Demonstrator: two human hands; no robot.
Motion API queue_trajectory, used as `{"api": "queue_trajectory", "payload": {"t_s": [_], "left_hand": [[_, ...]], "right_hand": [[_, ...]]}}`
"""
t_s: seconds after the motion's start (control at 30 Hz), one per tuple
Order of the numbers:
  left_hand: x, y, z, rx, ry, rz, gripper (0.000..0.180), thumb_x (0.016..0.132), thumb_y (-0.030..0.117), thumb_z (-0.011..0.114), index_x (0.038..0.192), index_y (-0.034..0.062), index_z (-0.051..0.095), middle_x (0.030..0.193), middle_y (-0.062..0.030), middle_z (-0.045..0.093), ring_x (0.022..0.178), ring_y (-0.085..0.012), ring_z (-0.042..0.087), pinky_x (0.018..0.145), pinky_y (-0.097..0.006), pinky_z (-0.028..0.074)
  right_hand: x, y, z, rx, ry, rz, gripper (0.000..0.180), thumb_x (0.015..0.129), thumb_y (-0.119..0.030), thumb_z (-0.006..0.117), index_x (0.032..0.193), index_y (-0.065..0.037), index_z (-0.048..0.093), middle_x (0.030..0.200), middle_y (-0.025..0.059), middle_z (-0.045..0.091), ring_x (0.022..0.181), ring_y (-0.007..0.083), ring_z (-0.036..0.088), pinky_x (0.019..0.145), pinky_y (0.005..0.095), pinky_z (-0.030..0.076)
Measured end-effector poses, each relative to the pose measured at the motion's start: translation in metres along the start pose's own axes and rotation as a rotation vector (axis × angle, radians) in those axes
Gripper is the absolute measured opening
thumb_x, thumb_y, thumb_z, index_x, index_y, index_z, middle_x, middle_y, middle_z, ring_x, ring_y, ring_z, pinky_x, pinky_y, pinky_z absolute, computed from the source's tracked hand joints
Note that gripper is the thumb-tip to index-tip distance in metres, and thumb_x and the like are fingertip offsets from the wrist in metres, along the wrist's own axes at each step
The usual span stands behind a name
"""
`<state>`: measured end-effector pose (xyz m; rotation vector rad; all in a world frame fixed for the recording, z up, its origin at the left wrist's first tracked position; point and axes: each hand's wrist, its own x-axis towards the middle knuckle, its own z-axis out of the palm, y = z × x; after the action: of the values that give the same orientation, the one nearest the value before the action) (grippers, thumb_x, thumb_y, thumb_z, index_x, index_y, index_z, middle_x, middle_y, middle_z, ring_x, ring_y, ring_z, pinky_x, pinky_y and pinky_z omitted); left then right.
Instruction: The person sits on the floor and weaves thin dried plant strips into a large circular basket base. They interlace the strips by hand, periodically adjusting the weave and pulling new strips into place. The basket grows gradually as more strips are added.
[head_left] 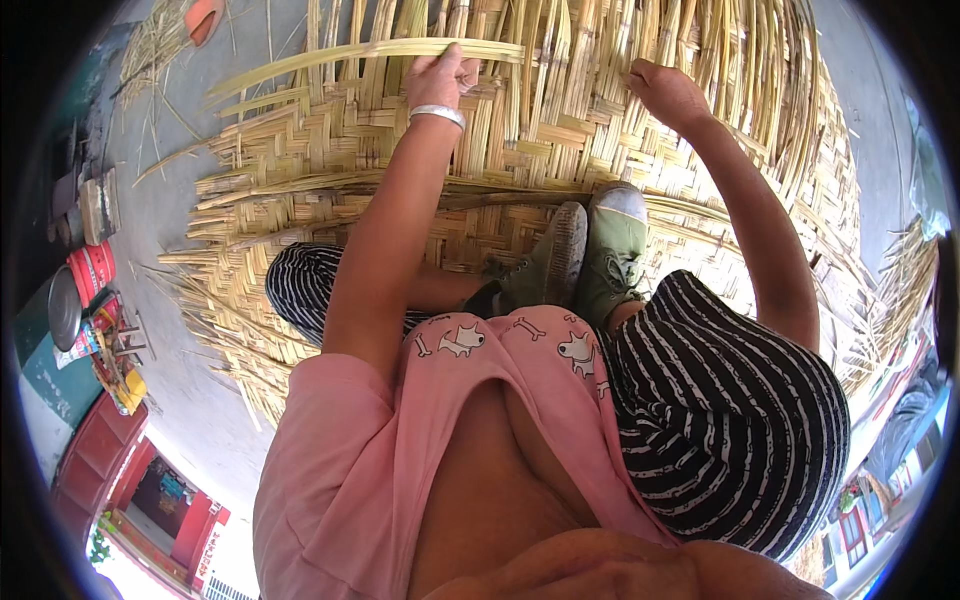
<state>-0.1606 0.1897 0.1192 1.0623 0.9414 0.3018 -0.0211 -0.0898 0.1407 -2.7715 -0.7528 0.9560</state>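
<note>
A large mat of split, straw-coloured reed strips is woven in the near part. At its far side, long loose strips stand up and away from me. My left hand, with a pale bangle on the wrist, is closed on a few flat reed strips that lie crosswise over the lengthwise ones. To the right, my right hand is closed in a fist against the lengthwise strips. Its fingertips are turned away, so what they pinch cannot be made out.
My green shoes rest on the woven part, beside a long dark stick lying across it. Loose straw and an orange object lie on the grey floor at far left. Red tubs and a small stool stand at left.
</note>
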Motion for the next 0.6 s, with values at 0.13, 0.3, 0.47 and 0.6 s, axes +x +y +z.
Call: {"api": "queue_trajectory", "payload": {"t_s": [0.13,0.3,0.47,0.6], "left_hand": [[0.006,-0.003,-0.017,-0.055,-0.017,0.054,0.03,0.096,0.008,0.072,0.116,-0.0079,0.057,0.108,-0.0218,0.068,0.096,-0.0366,0.073,0.073,-0.039,0.066],[-0.002,-0.001,-0.02,-0.079,0.024,-0.039,0.038,0.096,0.01,0.071,0.121,-0.0122,0.052,0.113,-0.0251,0.066,0.101,-0.0397,0.073,0.073,-0.039,0.066],[0.002,-0.008,-0.03,-0.202,0.105,-0.182,0.035,0.096,0.008,0.068,0.12,-0.0112,0.051,0.111,-0.0265,0.065,0.1,-0.0424,0.072,0.075,-0.048,0.065],[0.032,-0.028,-0.037,-0.354,-0.118,-0.278,0.024,0.093,0.006,0.071,0.112,-0.0023,0.058,0.092,-0.0155,0.067,0.08,-0.0304,0.072,0.065,-0.042,0.06]], "right_hand": [[0.002,-0.003,-0.004,0.001,-0.014,-0.007,0.037,0.105,-0.04,0.046,0.118,-0.01,0.063,0.113,0.0175,0.072,0.107,0.0375,0.068,0.095,0.0507,0.052],[-0.001,-0.002,-0.002,-0.049,0.015,-0.052,0.036,0.104,-0.038,0.045,0.12,-0.011,0.063,0.111,0.0187,0.072,0.106,0.0397,0.068,0.093,0.0532,0.052],[-0.001,-0.003,0.024,-0.245,-0.007,-0.123,0.035,0.104,-0.038,0.043,0.121,-0.014,0.062,0.109,0.0189,0.072,0.104,0.041,0.068,0.088,0.0541,0.054],[-0.004,0.001,0.027,-0.252,0.052,-0.145,0.031,0.105,-0.038,0.046,0.115,-0.012,0.06,0.098,0.0223,0.072,0.095,0.0441,0.069,0.082,0.0557,0.053]]}}
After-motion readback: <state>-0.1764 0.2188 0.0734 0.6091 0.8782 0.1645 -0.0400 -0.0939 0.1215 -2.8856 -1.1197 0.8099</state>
